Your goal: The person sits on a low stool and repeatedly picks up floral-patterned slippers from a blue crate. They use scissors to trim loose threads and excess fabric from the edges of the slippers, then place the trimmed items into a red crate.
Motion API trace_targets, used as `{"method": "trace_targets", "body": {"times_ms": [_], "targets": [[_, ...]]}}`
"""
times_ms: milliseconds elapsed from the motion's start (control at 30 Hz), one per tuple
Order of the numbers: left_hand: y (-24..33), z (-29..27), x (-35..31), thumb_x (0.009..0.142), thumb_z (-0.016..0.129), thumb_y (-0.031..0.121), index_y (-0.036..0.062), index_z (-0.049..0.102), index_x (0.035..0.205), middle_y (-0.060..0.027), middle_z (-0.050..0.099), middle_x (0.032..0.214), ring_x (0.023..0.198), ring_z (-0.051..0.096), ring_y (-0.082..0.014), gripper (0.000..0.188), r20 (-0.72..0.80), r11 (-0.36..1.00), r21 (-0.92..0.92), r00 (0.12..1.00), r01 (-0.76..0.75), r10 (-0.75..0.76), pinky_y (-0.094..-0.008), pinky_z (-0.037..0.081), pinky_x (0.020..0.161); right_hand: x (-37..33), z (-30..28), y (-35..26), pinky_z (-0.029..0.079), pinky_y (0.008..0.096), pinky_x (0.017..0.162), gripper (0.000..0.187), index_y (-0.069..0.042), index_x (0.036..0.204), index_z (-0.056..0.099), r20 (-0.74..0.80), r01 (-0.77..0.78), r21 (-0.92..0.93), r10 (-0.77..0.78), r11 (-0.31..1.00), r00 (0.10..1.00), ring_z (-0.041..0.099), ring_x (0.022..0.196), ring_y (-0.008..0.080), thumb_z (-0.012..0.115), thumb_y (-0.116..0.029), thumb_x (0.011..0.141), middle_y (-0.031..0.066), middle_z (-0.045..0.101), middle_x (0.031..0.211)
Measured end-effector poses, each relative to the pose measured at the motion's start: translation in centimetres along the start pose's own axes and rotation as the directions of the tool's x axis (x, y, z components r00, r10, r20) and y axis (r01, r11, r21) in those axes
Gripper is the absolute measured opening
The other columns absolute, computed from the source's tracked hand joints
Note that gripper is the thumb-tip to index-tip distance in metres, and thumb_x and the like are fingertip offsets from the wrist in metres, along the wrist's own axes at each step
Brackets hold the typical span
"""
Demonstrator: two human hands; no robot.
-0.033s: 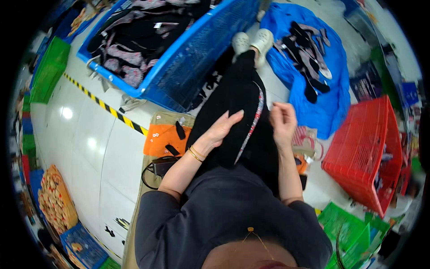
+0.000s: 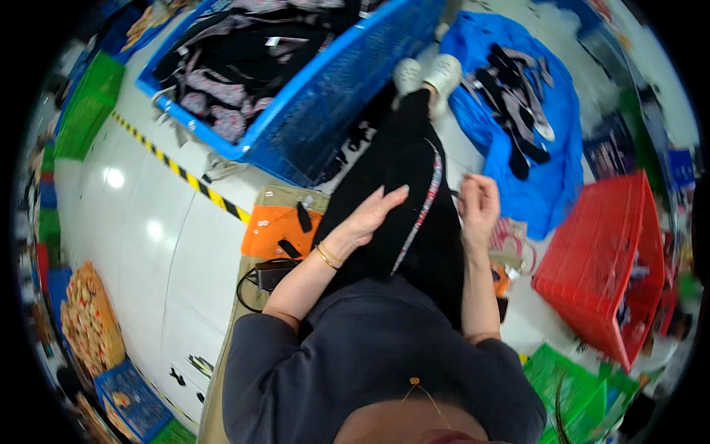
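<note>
Black cloth (image 2: 370,240) covers my lap and legs, with a narrow red-and-white patterned strip (image 2: 423,211) curving down it. My left hand (image 2: 373,216) lies on the cloth left of the strip, thumb and fingers stretched out, holding nothing visible. To the right of the cloth, my right hand (image 2: 479,203) is raised with its fingers curled in a pinch. A small dark bit shows at its fingertips, too small to name. Beside my left forearm, an orange cloth (image 2: 277,231) carries small black pieces (image 2: 304,217).
A large blue crate (image 2: 296,122) of black and patterned garments stands ahead left. Ahead right, socks-like dark and patterned pieces (image 2: 510,96) lie on blue sheeting (image 2: 543,196). A red basket (image 2: 592,259) stands right, a green crate (image 2: 566,385) behind it. Yellow-black tape (image 2: 177,164) crosses the floor.
The whole view has shifted slightly, so everything sits a little lower and farther right. My left hand keeps its pose; the right fingers stay curled, and a small dark bit now shows beside them.
</note>
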State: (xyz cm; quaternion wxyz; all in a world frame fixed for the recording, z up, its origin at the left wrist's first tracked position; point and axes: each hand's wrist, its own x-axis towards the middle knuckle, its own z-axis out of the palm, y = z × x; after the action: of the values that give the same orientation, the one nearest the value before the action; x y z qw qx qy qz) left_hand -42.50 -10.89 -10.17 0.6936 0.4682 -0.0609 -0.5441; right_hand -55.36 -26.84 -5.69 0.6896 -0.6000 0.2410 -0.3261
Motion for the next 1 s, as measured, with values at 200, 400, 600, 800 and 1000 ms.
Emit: {"method": "trace_targets", "body": {"times_ms": [200, 400, 600, 800, 1000], "targets": [[5.4, 1.5, -0.5, 0.099, 0.053, 0.025, 0.0085, 0.027, 0.147, -0.0043, 0.043, 0.141, 0.125, 0.044, -0.0149, 0.057, -0.051, 0.887, -0.377, 0.962, -0.267, 0.268, -0.0333, 0.036, 0.106, -1.6, 4.7, 1.1, 0.042, 0.0287, 0.093, 0.067, 0.001, 0.133, 0.037, 0.331, 0.026, -0.231, 0.054, 0.973, 0.942, 0.055, 0.103, 0.0169, 0.076, -0.009, 0.079, 0.0094, 0.055, 0.117], [17.0, -3.7, -1.5, 0.093, 0.06, 0.023, 0.0067, 0.055, 0.128, -0.0106, 0.055, 0.124, 0.117, 0.052, -0.0201, 0.039, 0.254, 0.368, 0.78, 0.794, -0.506, 0.553, -0.0324, 0.044, 0.098, 7.5, -0.8, 4.5, 0.046, 0.0284, 0.091, 0.047, -0.002, 0.123, 0.055, 0.02, -0.201, -0.112, 0.204, 0.973, 0.979, 0.057, 0.104, 0.0144, 0.072, -0.021, 0.084, 0.0055, 0.06, 0.111], [33.7, -24.7, 2.7, 0.082, 0.065, 0.02, 0.0017, 0.065, 0.114, -0.0175, 0.067, 0.11, 0.1, 0.065, -0.0315, 0.036, -0.024, -0.375, 0.859, 0.759, 0.349, 0.651, -0.0399, 0.05, 0.09, 17.9, -5.4, 3.2, 0.034, 0.0157, 0.038, 0.04, 0.002, 0.118, 0.056, -0.226, -0.123, 0.525, 0.277, 0.842, 0.934, 0.056, 0.121, 0.0275, 0.051, -0.033, 0.098, 0.0207, 0.06, 0.124], [33.8, -29.7, 8.0, 0.078, 0.07, 0.04, 0.0053, 0.067, 0.106, -0.0172, 0.068, 0.105, 0.101, 0.064, -0.0337, 0.045, -0.222, -0.387, 0.868, 0.94, 0.311, 0.257, -0.0421, 0.051, 0.085, 12.3, -3.4, 9.4, 0.034, 0.0151, 0.035, 0.022, 0.0, 0.113, 0.055, -0.034, -0.33, 0.553, 0.416, 0.765, 0.909, 0.068, 0.083, 0.0142, 0.058, -0.008, 0.093, 0.0164, 0.066, 0.105], [31.4, -29.5, 7.2, 0.07, 0.077, 0.04, 0.0117, 0.063, 0.109, -0.0147, 0.067, 0.1, 0.103, 0.064, -0.032, 0.05, -0.2, -0.611, 0.647, 0.875, 0.455, 0.44, -0.0454, 0.051, 0.083, 9.8, -3.8, 9.1, 0.032, 0.0159, 0.036, 0.019, -0.001, 0.112, 0.054, -0.087, -0.335, 0.565, 0.458, 0.754, 0.885, 0.053, 0.062, 0.0074, 0.056, -0.008, 0.094, 0.006, 0.059, 0.084]]}}
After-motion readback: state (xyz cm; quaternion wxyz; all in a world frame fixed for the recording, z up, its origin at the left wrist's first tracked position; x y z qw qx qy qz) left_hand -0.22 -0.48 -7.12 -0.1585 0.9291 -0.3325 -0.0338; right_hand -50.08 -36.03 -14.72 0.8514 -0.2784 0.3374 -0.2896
